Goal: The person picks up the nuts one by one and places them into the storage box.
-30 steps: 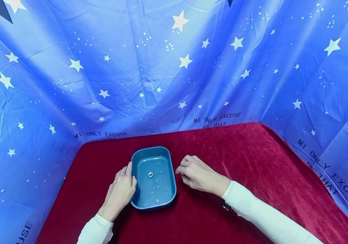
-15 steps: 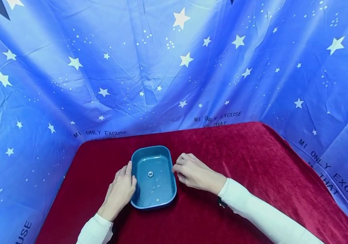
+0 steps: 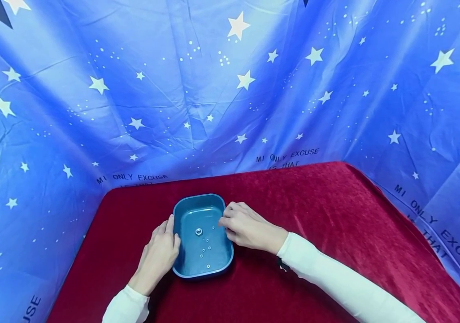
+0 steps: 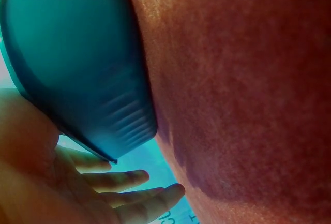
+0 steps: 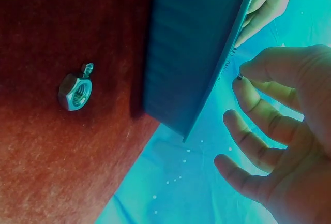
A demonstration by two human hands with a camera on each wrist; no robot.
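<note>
A blue-green rectangular tray (image 3: 189, 262) sits on red cloth. Inside lie one large hex nut (image 3: 199, 232) and several tiny nuts (image 3: 208, 266). My left hand (image 3: 158, 251) rests along the tray's left rim; in the left wrist view its fingers stretch loosely beside the wall. Over the right rim is my right hand (image 3: 250, 228), its thumb and forefinger pinching a tiny dark metal piece, seemingly a small nut (image 5: 239, 77), in the right wrist view. The other fingers are spread. Another large hex nut (image 5: 67, 94) and a small nut (image 5: 88, 69) lie on the cloth outside the tray.
Red velvet cloth (image 3: 314, 202) covers the table, with its far edge close behind the tray. A blue curtain (image 3: 165, 89) with white stars hangs round the back and sides. The right forearm in a white sleeve (image 3: 335, 273) crosses the cloth's right part.
My right hand has moved left, from beside the tray to over its right rim, fingertips now above the inside. The left hand and the tray have stayed in place.
</note>
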